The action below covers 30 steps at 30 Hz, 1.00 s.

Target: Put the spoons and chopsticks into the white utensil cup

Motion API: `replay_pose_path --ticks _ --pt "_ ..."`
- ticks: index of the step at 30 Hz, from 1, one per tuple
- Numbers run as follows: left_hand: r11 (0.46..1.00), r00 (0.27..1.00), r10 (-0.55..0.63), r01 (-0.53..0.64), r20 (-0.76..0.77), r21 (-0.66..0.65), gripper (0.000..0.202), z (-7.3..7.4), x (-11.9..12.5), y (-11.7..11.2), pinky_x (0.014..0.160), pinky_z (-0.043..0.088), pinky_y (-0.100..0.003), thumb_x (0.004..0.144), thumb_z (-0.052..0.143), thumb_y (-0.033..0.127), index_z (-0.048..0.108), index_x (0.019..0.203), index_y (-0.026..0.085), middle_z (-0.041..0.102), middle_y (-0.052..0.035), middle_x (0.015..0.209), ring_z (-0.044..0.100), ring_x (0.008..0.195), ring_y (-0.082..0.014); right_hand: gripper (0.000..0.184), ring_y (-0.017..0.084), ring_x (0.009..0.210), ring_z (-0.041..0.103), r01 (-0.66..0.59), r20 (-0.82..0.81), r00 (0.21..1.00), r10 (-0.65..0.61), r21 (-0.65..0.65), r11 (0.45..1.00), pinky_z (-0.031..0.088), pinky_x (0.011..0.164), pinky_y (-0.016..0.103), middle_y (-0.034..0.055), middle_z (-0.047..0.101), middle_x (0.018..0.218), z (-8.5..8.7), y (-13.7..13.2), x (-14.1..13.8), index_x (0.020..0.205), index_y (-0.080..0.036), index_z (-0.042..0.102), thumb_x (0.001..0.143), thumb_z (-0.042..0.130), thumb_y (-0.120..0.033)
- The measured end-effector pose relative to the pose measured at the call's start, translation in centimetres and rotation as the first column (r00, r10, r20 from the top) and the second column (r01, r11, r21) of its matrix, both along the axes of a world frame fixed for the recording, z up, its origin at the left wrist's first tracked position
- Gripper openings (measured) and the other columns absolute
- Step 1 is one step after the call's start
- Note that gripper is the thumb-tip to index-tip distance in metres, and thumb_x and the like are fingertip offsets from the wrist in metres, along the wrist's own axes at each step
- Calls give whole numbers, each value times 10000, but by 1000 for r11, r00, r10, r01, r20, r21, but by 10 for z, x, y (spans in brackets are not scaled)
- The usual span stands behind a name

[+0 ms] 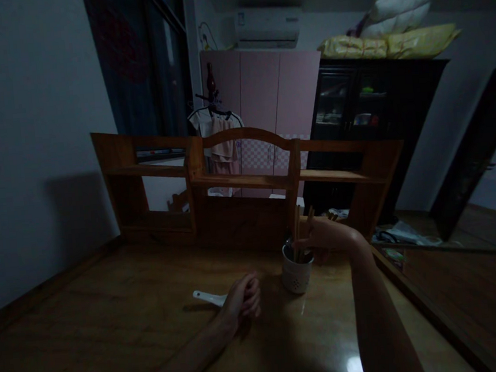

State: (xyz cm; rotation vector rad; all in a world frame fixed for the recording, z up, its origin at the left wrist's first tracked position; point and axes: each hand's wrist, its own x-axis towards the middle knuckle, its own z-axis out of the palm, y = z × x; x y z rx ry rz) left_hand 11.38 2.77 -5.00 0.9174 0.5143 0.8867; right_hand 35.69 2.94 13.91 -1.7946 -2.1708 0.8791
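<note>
My right hand (322, 236) reaches to a small white holder cup (296, 274) standing on the wooden desk (113, 331). Its fingers are pinched round wooden chopsticks (297, 228) that stand in the cup. My left hand (243, 300) rests on the desk with its fingers curled. It lies over the end of a white ceramic spoon (209, 297), whose handle pokes out to the left. The room is dim.
A wooden shelf hutch (247, 180) runs along the back of the desk. A grey wall (25, 171) stands to the left. Beyond are a pink wardrobe (274, 91), a dark cabinet (372, 111) with bedding on top, and the desk's right edge (418, 298).
</note>
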Motion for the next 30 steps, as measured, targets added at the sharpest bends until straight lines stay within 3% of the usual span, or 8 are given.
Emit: replay_pose_path --ticks 4,8,16,21,30 --pt "1000 1000 18 -18 -1 -5 507 -1 -1 -1 343 310 -217 833 521 536 289 496 235 234 115 300 133 251 -54 533 187 497 650 18 22 1000 -17 -73 997 501 422 208 80 662 557 -3 0 5 669 -137 627 713 689 -665" --pt "999 999 33 -33 -23 27 503 0 -2 -2 344 274 -213 850 498 542 301 507 231 246 112 316 136 265 -56 595 189 471 635 43 56 998 -40 -42 998 496 399 224 93 664 579 0 -4 3 653 -145 620 666 675 -737" --pt "999 998 32 -30 -62 46 511 -1 -2 0 343 285 -214 857 491 535 323 488 225 258 107 317 156 261 -58 600 178 436 608 50 138 988 -63 96 994 455 376 222 94 652 577 5 -12 0 607 -145 611 706 634 -736" --pt "998 998 40 -37 -56 45 522 -1 -2 -1 365 325 -225 843 502 560 341 479 223 260 105 319 168 266 -59 586 167 412 578 52 143 987 -70 126 991 415 356 218 74 620 530 3 -10 5 589 -155 604 707 634 -727" --pt "1000 1000 11 -11 -16 8 556 8 -4 -5 358 279 -220 850 475 588 342 457 218 239 100 310 171 263 -58 697 125 339 468 19 231 971 -61 183 983 322 351 222 44 513 419 11 -14 6 441 -168 499 719 532 -806"
